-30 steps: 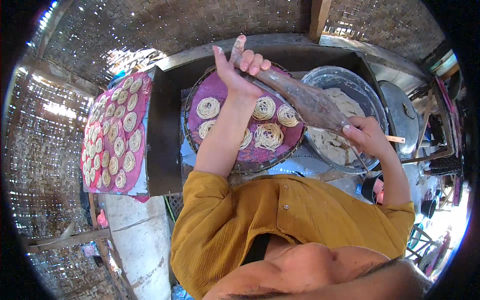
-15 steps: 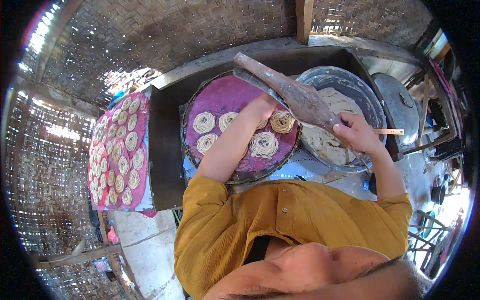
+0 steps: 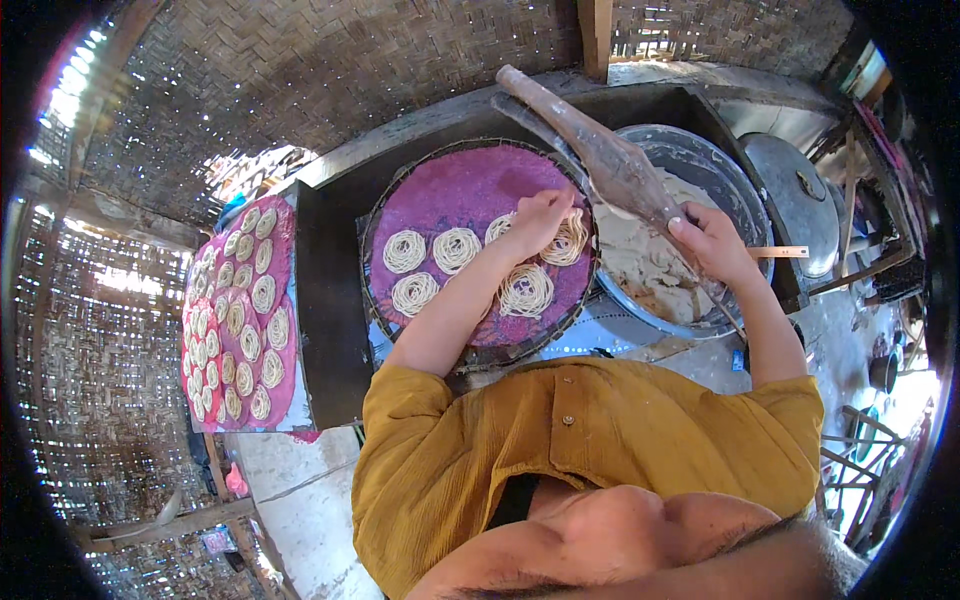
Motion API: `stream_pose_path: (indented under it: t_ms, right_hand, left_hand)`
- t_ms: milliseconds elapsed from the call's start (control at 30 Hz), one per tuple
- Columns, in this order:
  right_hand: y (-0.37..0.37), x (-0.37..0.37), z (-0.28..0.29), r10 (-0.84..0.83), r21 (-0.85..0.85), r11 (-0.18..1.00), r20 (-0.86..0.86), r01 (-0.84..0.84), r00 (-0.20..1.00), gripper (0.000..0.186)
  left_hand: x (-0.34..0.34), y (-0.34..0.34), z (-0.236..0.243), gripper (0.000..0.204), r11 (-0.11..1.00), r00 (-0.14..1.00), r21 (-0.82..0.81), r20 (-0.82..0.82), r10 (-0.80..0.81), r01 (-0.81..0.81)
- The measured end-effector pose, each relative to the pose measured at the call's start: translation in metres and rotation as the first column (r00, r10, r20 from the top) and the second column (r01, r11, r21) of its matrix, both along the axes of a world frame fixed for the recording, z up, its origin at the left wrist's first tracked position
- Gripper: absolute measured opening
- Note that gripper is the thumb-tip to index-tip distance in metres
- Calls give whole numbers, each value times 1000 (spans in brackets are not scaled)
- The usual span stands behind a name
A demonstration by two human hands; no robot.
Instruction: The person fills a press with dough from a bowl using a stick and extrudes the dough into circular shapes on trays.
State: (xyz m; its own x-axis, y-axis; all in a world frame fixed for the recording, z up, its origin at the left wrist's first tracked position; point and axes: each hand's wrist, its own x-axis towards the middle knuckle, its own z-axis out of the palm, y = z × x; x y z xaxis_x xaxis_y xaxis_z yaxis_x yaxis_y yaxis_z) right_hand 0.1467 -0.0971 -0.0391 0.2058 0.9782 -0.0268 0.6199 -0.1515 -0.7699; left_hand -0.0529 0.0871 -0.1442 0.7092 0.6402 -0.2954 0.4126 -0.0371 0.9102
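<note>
A woven wall [image 3: 350,80] pricked with light rises beyond both hands and bends round on the left. Pale floor [image 3: 310,520] shows below and left of the left hand. A dark wooden trough [image 3: 332,300] runs beneath the hands; left of it, well away from the left hand, pink and purple cloth [image 3: 283,250] slopes down, covered in noodle coils. Directly under the left hand sits a round tray [image 3: 450,185] lined with purple. Under and around the right hand is a wide grey basin [image 3: 733,188] of pale dough [image 3: 632,262], with a round metal lid [image 3: 795,210] farther right.

The right hand [image 3: 708,245] is closed round the lower end of a long wooden tool [image 3: 618,170], thumb on top; the tool slants up and left over the basin's edge. The left hand [image 3: 543,222] reaches across the tray, knuckles up, fingers bent toward the right. Its fingertips are at the far edge of a noodle nest [image 3: 567,243]; whether they grip it, I cannot tell. Other nests [image 3: 455,250] lie left of and below that hand.
</note>
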Motion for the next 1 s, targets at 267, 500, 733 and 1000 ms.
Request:
stream_pose_path:
  t_ms: [267, 500, 733, 1000]
  right_hand:
    - [5, -3, 1, -16, 27, 999, -38, 17, 999, 42]
    - [43, -80, 1, 202, 26, 979, -221, -201, 954, 45]
    - [113, -65, -42, 147, 285, 939, 180, -195, 973, 38]
    - [134, -22, -113, -25, -271, 959, -373, -83, 927, 25]
  left_hand:
    - [-43, -28, 31, 57, 325, 943, 904, -322, 87, 279]
    - [-50, -28, 62, 75, 656, 913, 668, 400, 82, -352]
    - [-144, -59, 72, 44, 291, 541, 462, 627, 560, -838]
    - [-265, -111, 58, 16, 461, 267, 18, 835, 481, -887]
